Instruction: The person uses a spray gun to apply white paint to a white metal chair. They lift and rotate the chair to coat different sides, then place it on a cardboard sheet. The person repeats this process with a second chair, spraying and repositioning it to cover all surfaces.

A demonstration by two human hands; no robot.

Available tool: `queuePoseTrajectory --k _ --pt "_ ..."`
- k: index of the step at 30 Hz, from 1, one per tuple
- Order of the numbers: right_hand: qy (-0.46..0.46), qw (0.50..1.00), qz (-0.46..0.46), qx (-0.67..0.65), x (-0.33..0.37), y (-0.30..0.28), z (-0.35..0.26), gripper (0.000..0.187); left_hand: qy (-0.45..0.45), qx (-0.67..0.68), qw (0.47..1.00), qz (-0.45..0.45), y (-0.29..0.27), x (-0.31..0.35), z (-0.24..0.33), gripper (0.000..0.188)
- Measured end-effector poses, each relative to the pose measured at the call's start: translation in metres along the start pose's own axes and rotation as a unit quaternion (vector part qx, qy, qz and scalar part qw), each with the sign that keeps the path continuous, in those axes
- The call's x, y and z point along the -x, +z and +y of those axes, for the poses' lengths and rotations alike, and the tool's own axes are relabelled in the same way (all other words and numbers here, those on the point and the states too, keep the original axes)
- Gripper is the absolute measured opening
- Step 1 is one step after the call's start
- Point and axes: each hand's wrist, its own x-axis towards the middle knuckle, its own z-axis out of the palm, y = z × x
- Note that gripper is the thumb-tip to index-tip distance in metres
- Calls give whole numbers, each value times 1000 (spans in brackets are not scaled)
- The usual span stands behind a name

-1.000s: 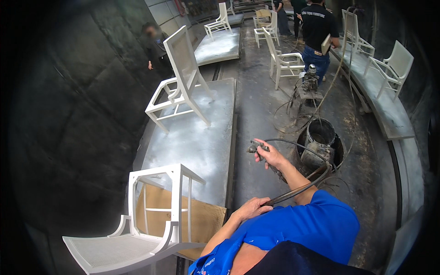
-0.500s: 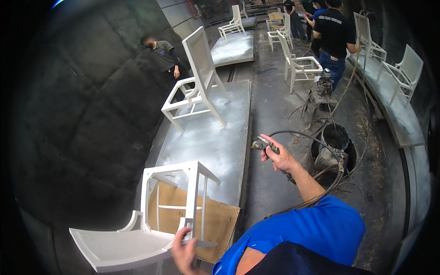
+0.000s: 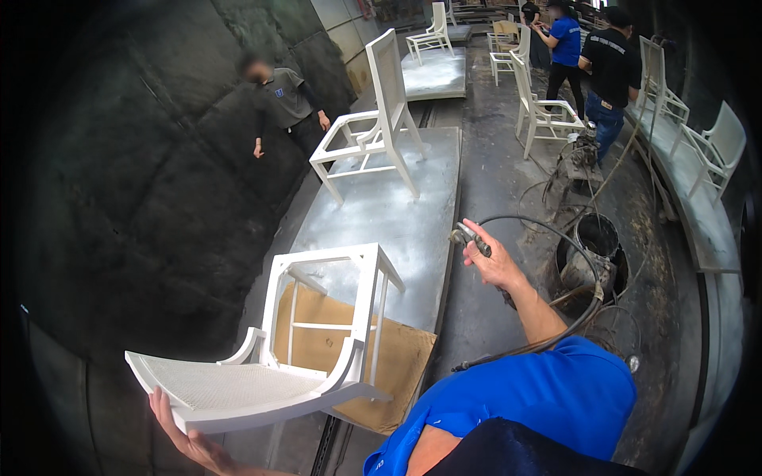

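Note:
A white chair frame with an open seat and a woven backrest is close in front of me, its back leaning toward me. My left hand holds the outer corner of the backrest's top rail at the lower left, fingers against the edge. To the right, away from the chair, my right hand is closed around a spray gun. A dark hose loops behind that hand and forearm. Brown cardboard lies beneath the chair on a metal-topped platform.
Another white chair stands farther along the platform. At right are a dark bucket, a pump and hoses on the floor. A person in grey stands left; others work at the back right. More chairs line a right-hand platform.
My left hand has moved from near the joint of seat and back to the backrest's top corner. My right hand still holds the spray gun. The view has shifted, and the person in grey has turned.

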Motion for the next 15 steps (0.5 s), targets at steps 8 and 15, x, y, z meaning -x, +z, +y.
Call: queuePoseTrajectory --k 8,15 --pt "0 999 41 14 21 18 -3 71 30 63 998 -6 1 -19 -61 87" --pt "-8 998 39 54 13 30 -26 63 -5 52 993 108 32 2 -68 71"
